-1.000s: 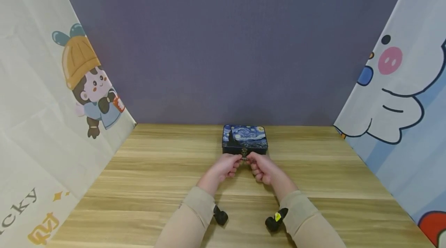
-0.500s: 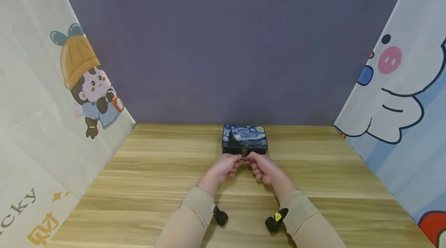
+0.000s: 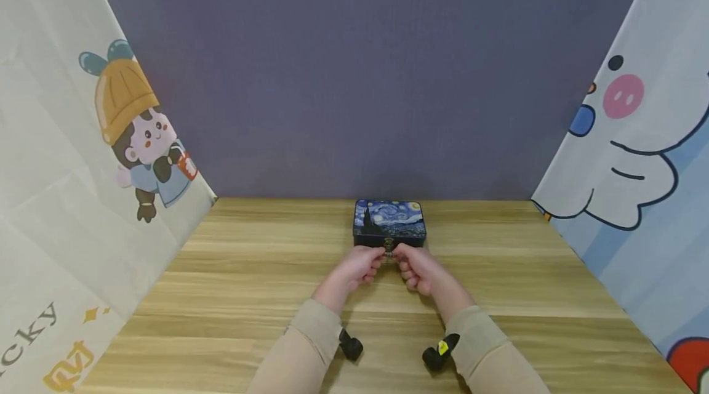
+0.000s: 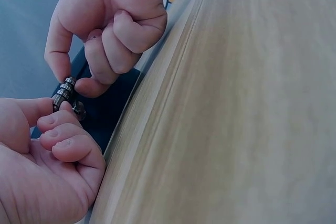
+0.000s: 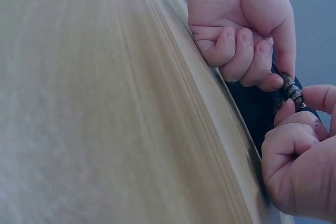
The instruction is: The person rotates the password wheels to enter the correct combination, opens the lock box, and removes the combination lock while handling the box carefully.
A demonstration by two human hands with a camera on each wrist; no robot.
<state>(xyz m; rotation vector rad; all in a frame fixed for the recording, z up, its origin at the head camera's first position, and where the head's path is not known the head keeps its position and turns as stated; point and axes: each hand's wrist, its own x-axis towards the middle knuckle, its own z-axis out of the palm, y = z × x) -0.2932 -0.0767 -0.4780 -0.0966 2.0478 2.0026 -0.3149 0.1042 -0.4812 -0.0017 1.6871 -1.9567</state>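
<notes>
A small box (image 3: 389, 218) with a starry night painting on its lid stands closed at the back of the table. A bronze-coloured latch (image 3: 389, 242) sits on its dark front. At the latch is a small combination padlock (image 4: 64, 92) with a row of ridged dial rings. My left hand (image 3: 360, 263) pinches one end of this padlock between thumb and forefinger. From the other side my right hand (image 3: 419, 266) pinches the opposite end the same way. The remaining fingers of both hands are curled into the palms. In the right wrist view, fingertips flank the padlock's rings (image 5: 292, 90).
The wood-grain table (image 3: 266, 246) spreads around the box, which stands near a dark grey-purple back panel (image 3: 365, 74). Cartoon-printed sheets flank it: a left sheet (image 3: 44, 154) and a right sheet (image 3: 653, 197). Black wrist-camera mounts (image 3: 351, 346) hang by both cuffs.
</notes>
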